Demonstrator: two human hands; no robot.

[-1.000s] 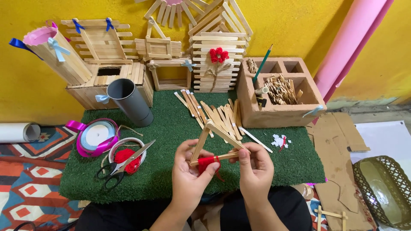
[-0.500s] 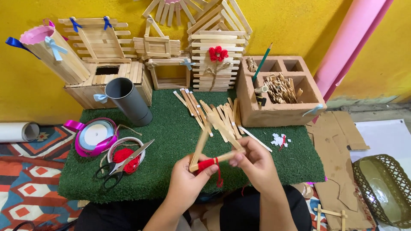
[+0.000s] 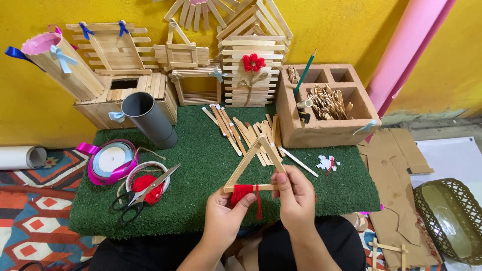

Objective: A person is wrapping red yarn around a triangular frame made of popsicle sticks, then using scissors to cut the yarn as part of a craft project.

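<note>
Item: stick triangle (image 3: 255, 164), three flat wooden sticks joined at the corners, held upright above the green mat (image 3: 201, 165), just in front of the person's lap.

Winding: red yarn (image 3: 243, 191) wrapped round the left part of the bottom stick; a loose tail (image 3: 258, 205) hangs down from it.

Left hand (image 3: 223, 221): grasping the bottom-left corner, thumb pressed on the yarn wraps, fingers curled behind.

Right hand (image 3: 296, 200): pinching the bottom-right corner and the lower end of the right stick, fingers closed on the wood. Whether it also holds the yarn cannot be told.

Nearby on the mat: pile of loose sticks (image 3: 246, 133) just beyond the triangle; scissors (image 3: 143, 191) lying across a red yarn spool (image 3: 145, 181) to the left; ribbon roll (image 3: 111, 159); grey tube (image 3: 148, 119); brick holder (image 3: 326, 108) with a pencil (image 3: 305, 73).

Handling notes, as judgement: keep the left thumb on the last wrap so it does not slacken; lay each turn touching the one before, without overlap; hold tension even; grip the frame by its corners only, lightly, since the joints may give under twist.
</note>
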